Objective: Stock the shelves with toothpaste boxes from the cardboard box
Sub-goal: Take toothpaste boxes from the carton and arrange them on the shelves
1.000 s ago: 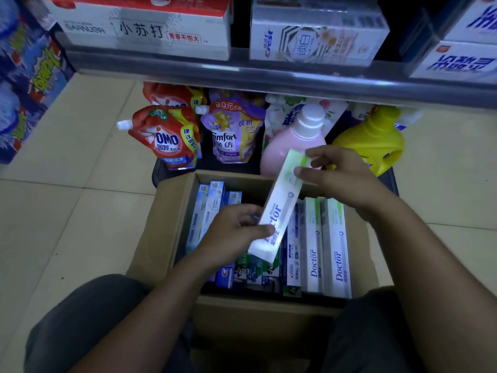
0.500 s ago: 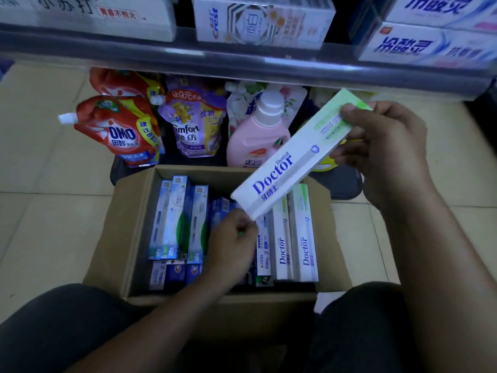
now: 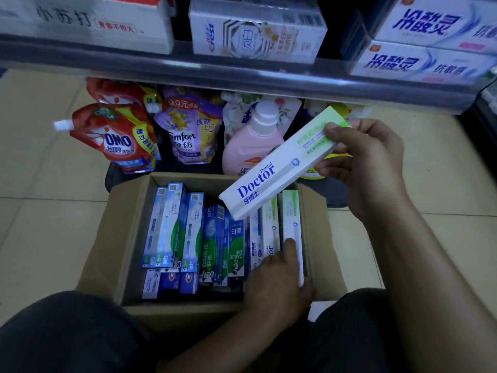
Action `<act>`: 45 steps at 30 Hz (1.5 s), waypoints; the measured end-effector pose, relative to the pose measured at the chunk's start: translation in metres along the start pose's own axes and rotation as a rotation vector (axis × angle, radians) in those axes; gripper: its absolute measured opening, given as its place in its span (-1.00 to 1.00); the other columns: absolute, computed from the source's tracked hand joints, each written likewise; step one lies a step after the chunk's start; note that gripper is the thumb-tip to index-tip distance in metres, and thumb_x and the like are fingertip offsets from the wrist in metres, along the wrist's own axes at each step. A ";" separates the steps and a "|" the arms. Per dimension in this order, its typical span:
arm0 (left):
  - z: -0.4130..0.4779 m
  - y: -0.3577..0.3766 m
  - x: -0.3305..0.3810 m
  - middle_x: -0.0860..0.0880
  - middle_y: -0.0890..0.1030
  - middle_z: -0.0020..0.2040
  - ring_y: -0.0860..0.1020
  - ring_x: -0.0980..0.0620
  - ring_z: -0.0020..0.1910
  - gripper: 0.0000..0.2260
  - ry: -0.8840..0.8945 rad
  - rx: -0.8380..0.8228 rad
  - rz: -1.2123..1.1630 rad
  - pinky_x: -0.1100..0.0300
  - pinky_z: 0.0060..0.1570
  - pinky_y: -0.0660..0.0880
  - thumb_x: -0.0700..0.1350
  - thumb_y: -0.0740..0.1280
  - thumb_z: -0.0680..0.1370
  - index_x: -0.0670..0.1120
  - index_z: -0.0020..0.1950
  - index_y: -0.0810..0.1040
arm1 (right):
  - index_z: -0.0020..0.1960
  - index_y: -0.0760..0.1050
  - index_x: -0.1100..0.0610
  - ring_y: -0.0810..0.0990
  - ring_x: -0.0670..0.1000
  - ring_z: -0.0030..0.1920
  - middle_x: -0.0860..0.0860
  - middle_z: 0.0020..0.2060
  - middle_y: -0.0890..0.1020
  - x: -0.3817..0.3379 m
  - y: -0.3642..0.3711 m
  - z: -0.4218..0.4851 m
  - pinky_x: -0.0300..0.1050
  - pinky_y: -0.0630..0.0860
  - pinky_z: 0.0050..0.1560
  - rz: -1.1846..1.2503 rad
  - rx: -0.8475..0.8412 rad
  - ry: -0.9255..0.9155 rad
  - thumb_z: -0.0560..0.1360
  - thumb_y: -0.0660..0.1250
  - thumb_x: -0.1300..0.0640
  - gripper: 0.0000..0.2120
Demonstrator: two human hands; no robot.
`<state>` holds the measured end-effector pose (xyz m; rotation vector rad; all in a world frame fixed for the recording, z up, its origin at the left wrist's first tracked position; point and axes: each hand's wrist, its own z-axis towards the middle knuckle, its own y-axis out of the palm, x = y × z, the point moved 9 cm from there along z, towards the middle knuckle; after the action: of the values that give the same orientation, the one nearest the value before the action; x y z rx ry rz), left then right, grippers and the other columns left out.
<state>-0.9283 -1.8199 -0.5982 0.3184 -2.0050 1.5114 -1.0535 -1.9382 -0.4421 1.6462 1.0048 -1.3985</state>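
Pinching the green end of a white Doctor toothpaste box (image 3: 271,173) between thumb and fingers, the right hand (image 3: 368,162) holds it tilted above the far right corner of the cardboard box (image 3: 126,227), with the blue-lettered end hanging lowest. The left hand (image 3: 277,275) is down inside the cardboard box at its near right side, with the thumb lying on the white-and-green boxes (image 3: 291,219). Its fingers are hidden among the packs, so I cannot tell whether they grip one. Blue boxes (image 3: 172,227) stand on edge in the cardboard box's left half. Beyond its far wall sit refill pouches (image 3: 115,138) and a pink bottle (image 3: 250,146), and above those runs the shelf (image 3: 161,63), which already carries toothpaste packs (image 3: 255,28).

The held carton looks like thin glossy card. It is probably light and stiff along its length, but easily dented across the broad faces and a little slippery. An end pinch lets it swing, so a hold across the narrow edges nearer the middle should steer it better onto the shelf.
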 end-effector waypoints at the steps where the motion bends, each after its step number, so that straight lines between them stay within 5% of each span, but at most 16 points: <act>1: -0.001 -0.013 -0.006 -0.02 0.61 0.06 0.60 -0.05 -0.07 -0.41 -0.020 0.029 -0.089 0.07 -0.18 0.56 0.20 0.27 0.52 0.07 0.44 0.08 | -0.06 0.41 0.12 0.53 0.13 -0.48 0.00 -0.48 0.57 0.000 0.001 0.000 -0.16 0.51 -0.45 0.007 -0.002 -0.003 0.45 0.48 0.22 -0.76; 4: -0.002 -0.057 -0.029 0.15 0.62 -0.01 0.58 0.17 -0.32 -0.46 -0.084 0.089 -0.348 0.27 -0.37 0.55 0.27 0.23 0.46 0.25 0.38 0.13 | -0.06 0.43 0.11 0.55 0.14 -0.48 0.03 -0.44 0.58 -0.002 0.008 0.003 -0.13 0.52 -0.44 0.040 -0.017 -0.014 0.41 0.49 0.19 -0.75; 8: -0.005 -0.118 -0.068 0.07 0.66 -0.23 0.60 0.10 -0.43 -0.60 -0.096 0.250 -0.542 -0.04 -0.43 0.55 0.26 0.27 0.47 0.39 0.25 0.23 | 0.02 0.51 0.14 0.57 0.14 -0.46 0.11 -0.34 0.64 -0.003 0.025 0.005 -0.12 0.55 -0.40 0.081 -0.058 -0.022 0.39 0.46 0.16 -0.76; 12: -0.011 -0.168 -0.108 -0.09 0.67 -0.13 0.66 -0.19 -0.19 -0.59 -0.098 0.404 -0.780 -0.22 -0.25 0.60 0.23 0.37 0.49 0.24 0.30 0.40 | 0.10 0.58 0.13 0.60 0.18 -0.38 0.22 -0.16 0.66 -0.010 0.051 -0.001 -0.10 0.61 -0.33 0.151 -0.122 -0.019 0.37 0.44 0.16 -0.70; 19: -0.031 -0.296 -0.151 0.13 0.67 0.06 0.63 0.18 -0.01 -0.69 -0.038 0.741 -0.880 0.32 -0.11 0.53 0.04 0.29 0.49 0.08 0.22 0.58 | 0.01 0.61 0.01 0.71 0.19 -0.28 0.13 -0.16 0.74 -0.069 0.096 -0.022 -0.06 0.66 -0.25 0.292 -0.252 -0.177 0.43 0.38 0.28 -0.77; 24: -0.034 -0.382 -0.141 0.06 0.63 -0.18 0.57 0.11 -0.28 -0.65 0.051 0.785 -0.856 0.32 -0.33 0.46 -0.18 0.25 0.42 0.13 0.09 0.64 | -0.07 0.62 -0.07 0.75 0.21 -0.17 0.14 -0.14 0.75 -0.115 0.133 -0.037 -0.05 0.67 -0.21 0.329 -0.341 -0.277 0.52 0.33 0.37 -0.67; 27: -0.032 -0.423 -0.128 -0.11 0.62 -0.13 0.61 0.03 -0.14 -0.63 0.133 0.771 -0.857 0.32 -0.18 0.50 -0.22 0.26 0.39 -0.09 0.16 0.63 | -0.01 0.61 -0.03 0.75 0.25 -0.07 0.20 -0.09 0.75 -0.138 0.157 -0.044 0.04 0.69 -0.15 0.349 -0.372 -0.318 0.40 0.43 0.25 -0.76; 30: -0.027 -0.453 -0.121 0.04 0.73 -0.09 0.67 0.06 -0.24 -0.69 0.148 0.718 -0.872 0.33 -0.31 0.51 -0.40 0.26 0.49 -0.13 0.11 0.65 | 0.13 0.55 0.06 0.73 0.30 -0.03 0.21 -0.09 0.74 -0.159 0.176 -0.049 0.14 0.70 -0.07 0.367 -0.386 -0.352 0.31 0.44 0.17 -0.62; 35: -0.030 -0.499 -0.119 0.00 0.75 -0.12 0.68 0.06 -0.35 -0.58 0.162 0.747 -0.878 0.30 -0.44 0.50 -0.44 0.15 0.58 -0.04 0.10 0.68 | 0.22 0.50 0.10 0.75 0.22 -0.02 0.22 -0.08 0.75 -0.193 0.212 -0.056 -0.01 0.70 -0.06 0.368 -0.457 -0.407 0.38 0.43 0.21 -0.59; 40: -0.026 -0.546 -0.113 0.16 0.74 -0.07 0.63 0.22 -0.35 -0.55 0.175 0.841 -0.821 0.39 -0.44 0.45 -0.43 0.16 0.57 0.06 0.08 0.66 | 0.24 0.58 0.00 0.74 -0.02 0.02 0.00 -0.04 0.77 -0.226 0.238 -0.051 -0.25 0.63 0.01 0.264 -0.421 -0.572 0.48 0.45 0.36 -0.58; 45: -0.020 -0.584 -0.113 0.09 0.75 -0.03 0.63 0.13 -0.37 -0.57 0.161 0.860 -0.796 0.28 -0.45 0.48 -0.40 0.18 0.55 0.06 0.08 0.68 | 0.29 0.61 -0.01 0.63 -0.26 -0.21 -0.14 -0.15 0.70 -0.246 0.257 -0.035 -0.43 0.54 -0.13 0.049 -0.281 -0.712 0.42 0.57 0.25 -0.52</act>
<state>-0.5269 -2.0080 -0.2012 1.1299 -0.8046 1.6537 -0.8303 -2.0385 -0.1810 0.8515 0.6867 -1.5562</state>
